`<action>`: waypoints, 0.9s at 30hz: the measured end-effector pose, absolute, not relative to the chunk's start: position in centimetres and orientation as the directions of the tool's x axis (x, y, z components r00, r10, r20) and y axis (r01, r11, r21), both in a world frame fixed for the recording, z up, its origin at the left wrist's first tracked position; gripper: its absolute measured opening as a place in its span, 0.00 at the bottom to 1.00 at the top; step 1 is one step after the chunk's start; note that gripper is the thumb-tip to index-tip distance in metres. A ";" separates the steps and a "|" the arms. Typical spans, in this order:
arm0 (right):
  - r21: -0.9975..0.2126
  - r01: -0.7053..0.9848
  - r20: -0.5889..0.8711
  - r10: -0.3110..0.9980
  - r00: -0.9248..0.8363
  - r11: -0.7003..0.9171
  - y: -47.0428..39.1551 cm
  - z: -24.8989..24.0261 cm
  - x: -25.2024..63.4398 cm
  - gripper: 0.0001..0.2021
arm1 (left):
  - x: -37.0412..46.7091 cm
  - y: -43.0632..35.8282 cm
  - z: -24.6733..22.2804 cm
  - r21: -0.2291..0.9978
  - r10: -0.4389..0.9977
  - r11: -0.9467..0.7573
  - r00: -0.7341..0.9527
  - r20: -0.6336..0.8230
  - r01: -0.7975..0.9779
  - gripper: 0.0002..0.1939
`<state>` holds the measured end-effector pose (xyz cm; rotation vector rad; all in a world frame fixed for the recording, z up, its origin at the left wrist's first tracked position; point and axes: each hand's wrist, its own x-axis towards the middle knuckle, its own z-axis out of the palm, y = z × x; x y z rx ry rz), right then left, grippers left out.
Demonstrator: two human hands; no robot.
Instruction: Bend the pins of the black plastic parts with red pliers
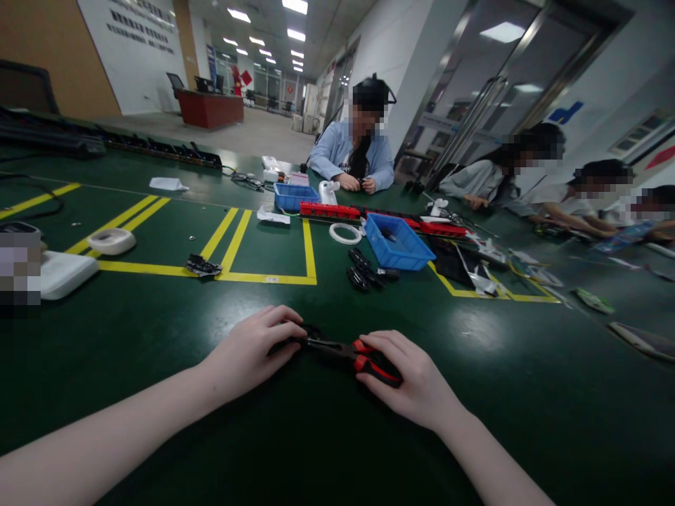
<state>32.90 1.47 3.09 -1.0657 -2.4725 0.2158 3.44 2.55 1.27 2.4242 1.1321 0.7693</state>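
Note:
My right hand (408, 372) is closed round the red and black handles of a pair of pliers (342, 351), whose long jaws point left. Those jaws reach a small black part (312, 330) at the fingertips of my left hand (264, 341). The left fingers are pinched on that part, and they hide most of it, so its kind does not show. Both hands are low over the green table (337, 436). Whether the jaws grip the part or only touch it, I cannot tell.
Beyond my hands lie several black parts (361, 270) beside a blue bin (401, 246). A white ring (345, 234), a tape roll (112, 241) and a black piece (203, 266) lie near yellow tape lines. A person (353, 147) sits opposite; several others sit at right.

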 end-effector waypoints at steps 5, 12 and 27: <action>-0.291 0.691 0.294 0.749 -0.594 0.662 1.4 2.9 33.2 0.20 | 3.5 2.3 1.9 0.498 0.826 -0.562 0.483 0.291 0.661 0.08; -0.283 0.720 0.205 0.773 -0.600 0.634 1.6 2.7 33.3 0.23 | 3.4 2.2 1.8 0.496 0.845 -0.534 0.460 0.273 0.685 0.07; -0.091 0.619 0.461 0.584 -0.668 0.780 -0.1 4.6 32.8 0.20 | 3.6 2.2 1.8 0.511 0.858 -0.511 0.441 0.263 0.691 0.07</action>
